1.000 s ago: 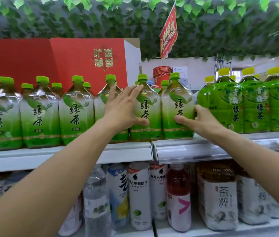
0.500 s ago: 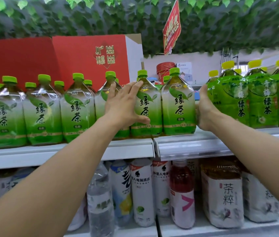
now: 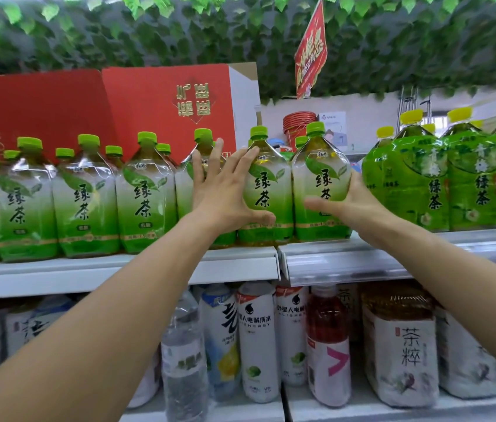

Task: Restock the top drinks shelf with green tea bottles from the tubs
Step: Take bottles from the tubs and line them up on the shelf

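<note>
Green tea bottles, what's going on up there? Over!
Left hand flat on front bottles. Right hand gripping the end green tea bottle on the top shelf. Nothing blocking.

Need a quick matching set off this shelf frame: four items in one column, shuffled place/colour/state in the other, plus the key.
Column 1
1. left hand
2. right hand
3. red gift box
4. yellow-capped bottles

Column 2
A. stands behind the green-capped row
B. far right end of the top shelf
C. fingers spread flat against bottle fronts
D. wraps the rightmost green-capped tea bottle

Pairs: 1-C, 2-D, 3-A, 4-B
</note>
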